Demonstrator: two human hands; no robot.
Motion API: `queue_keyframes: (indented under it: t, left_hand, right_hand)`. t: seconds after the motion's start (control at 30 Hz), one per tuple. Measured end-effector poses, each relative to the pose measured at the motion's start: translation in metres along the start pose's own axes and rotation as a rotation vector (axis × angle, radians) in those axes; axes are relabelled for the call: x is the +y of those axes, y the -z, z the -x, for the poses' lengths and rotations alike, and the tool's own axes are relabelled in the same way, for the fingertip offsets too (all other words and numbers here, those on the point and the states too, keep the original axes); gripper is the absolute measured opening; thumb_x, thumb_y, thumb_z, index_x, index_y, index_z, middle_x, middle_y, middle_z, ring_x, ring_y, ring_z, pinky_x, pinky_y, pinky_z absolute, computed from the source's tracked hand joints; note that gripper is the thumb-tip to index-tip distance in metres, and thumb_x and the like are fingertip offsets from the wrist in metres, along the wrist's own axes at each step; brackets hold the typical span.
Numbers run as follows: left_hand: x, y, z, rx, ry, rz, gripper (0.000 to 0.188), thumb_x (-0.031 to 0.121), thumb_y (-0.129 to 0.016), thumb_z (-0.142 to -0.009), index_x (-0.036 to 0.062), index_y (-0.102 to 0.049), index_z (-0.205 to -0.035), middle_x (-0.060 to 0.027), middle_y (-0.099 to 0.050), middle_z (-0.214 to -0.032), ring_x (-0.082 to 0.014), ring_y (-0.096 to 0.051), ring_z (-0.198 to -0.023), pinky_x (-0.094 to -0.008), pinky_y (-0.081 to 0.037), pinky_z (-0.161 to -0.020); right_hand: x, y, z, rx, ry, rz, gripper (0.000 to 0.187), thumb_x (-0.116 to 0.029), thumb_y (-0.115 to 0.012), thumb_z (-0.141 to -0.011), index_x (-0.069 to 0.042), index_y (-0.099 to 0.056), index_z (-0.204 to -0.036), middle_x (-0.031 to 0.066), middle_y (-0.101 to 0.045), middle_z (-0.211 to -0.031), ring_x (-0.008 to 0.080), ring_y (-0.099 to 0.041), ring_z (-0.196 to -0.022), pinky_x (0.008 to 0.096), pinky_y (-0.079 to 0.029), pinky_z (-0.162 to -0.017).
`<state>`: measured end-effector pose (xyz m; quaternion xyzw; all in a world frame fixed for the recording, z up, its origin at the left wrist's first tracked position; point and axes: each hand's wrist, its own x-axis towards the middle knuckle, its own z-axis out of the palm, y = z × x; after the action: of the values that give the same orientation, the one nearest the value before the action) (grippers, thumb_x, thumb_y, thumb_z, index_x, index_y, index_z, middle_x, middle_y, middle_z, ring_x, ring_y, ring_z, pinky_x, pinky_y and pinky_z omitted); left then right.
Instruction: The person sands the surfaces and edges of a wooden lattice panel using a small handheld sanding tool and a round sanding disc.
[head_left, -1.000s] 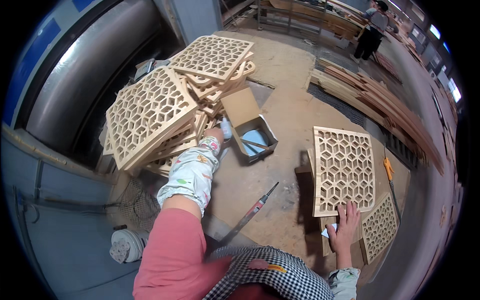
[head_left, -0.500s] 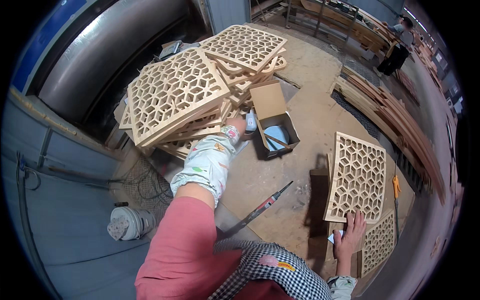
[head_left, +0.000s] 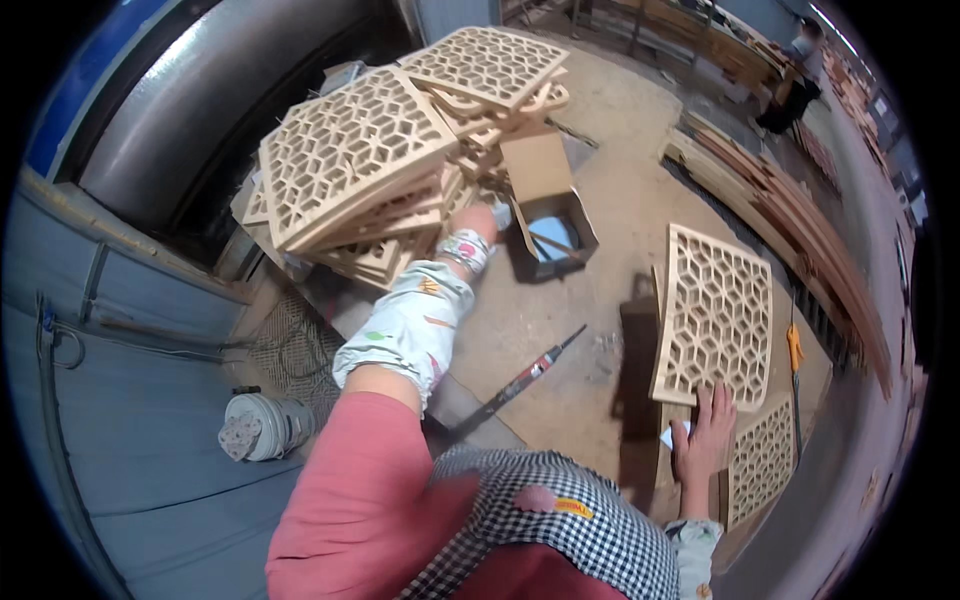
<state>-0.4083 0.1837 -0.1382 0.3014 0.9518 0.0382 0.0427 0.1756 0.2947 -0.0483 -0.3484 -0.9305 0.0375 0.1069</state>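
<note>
A person in pink sleeves and a checked apron works at a tan tabletop [head_left: 565, 415], seen from above. The right hand [head_left: 706, 437] lies at the lower edge of a pale wooden lattice panel [head_left: 715, 318] on the table's right side, its fingers extended and slightly apart on the wood, the thumb beside a small white piece [head_left: 676, 434]. The left hand [head_left: 475, 222], past a patterned oversleeve [head_left: 405, 325], reaches forward to a small pale bottle [head_left: 501, 213] (blurred, with the fingers mostly hidden, so whether they grip it cannot be told). Just left of that hand is a stack of lattice panels [head_left: 355, 150]; just right stands an open cardboard box [head_left: 533, 168] with light-blue contents. A dark, pen-like tool [head_left: 522, 382] lies between the arms. Another lattice panel [head_left: 760, 465] sits lower, right of the right hand.
</note>
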Motion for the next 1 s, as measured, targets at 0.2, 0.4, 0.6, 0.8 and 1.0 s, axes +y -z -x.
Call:
queue_keyframes:
  t: [0.2,0.4,0.6,0.8,1.0]
  left_hand:
    - [-0.029,0.019,0.115,0.416,0.003,0.328,0.032,0.029,-0.053,-0.105,0.0052,-0.072,-0.110,-0.0143,-0.079,-0.093,-0.0319,-0.077,-0.085,-0.0468,-0.058,-0.072]
    - [0.076,0.067,0.322,-0.335,0.066,1.617,0.019,0.026,-0.059,-0.111,0.0094,-0.066,-0.118,0.0101,-0.044,-0.068,-0.0015,-0.034,-0.052,-0.0201,-0.023,-0.047]
    - [0.176,0.033,0.408,-0.904,0.003,1.625,0.020,0.025,-0.056,-0.112,0.0084,-0.065,-0.118,0.0093,-0.043,-0.068,-0.0018,-0.033,-0.053,-0.0210,-0.022,-0.047]
    - [0.207,0.015,0.399,-0.887,0.011,1.467,0.019,0.027,-0.057,-0.110,0.0109,-0.067,-0.114,0.0108,-0.042,-0.067,-0.0010,-0.032,-0.054,-0.0218,-0.021,-0.046]
    - [0.204,0.009,0.395,-0.844,-0.041,1.355,0.021,0.029,-0.058,-0.109,0.0117,-0.070,-0.109,0.0110,-0.043,-0.067,-0.0008,-0.031,-0.052,-0.0220,-0.021,-0.046]
  right_hand:
    - [-0.006,-0.007,-0.014,0.116,0.047,-0.104,0.073,-0.039,-0.070,-0.095,-0.016,-0.047,-0.160,0.0221,-0.029,-0.171,0.0462,-0.023,-0.158,0.0592,-0.016,-0.130]
    - [0.011,-0.022,0.029,0.226,-0.005,-0.179,0.071,-0.038,-0.068,-0.098,-0.014,-0.044,-0.161,0.0209,-0.027,-0.171,0.0471,-0.020,-0.159,0.0607,-0.015,-0.130]
    - [0.018,-0.018,0.036,0.168,0.100,-0.205,0.071,-0.035,-0.074,-0.094,-0.009,-0.049,-0.154,0.0219,-0.039,-0.162,0.0478,-0.033,-0.152,0.0586,-0.029,-0.124]
    - [0.037,-0.021,0.034,0.210,0.163,-0.211,0.067,-0.042,-0.071,-0.096,-0.013,-0.052,-0.153,0.0197,-0.042,-0.157,0.0447,-0.034,-0.150,0.0603,-0.027,-0.124]
    - [0.038,-0.025,0.034,0.183,0.144,-0.177,0.068,-0.045,-0.065,-0.099,-0.015,-0.048,-0.158,0.0185,-0.036,-0.166,0.0439,-0.026,-0.157,0.0632,-0.016,-0.128]
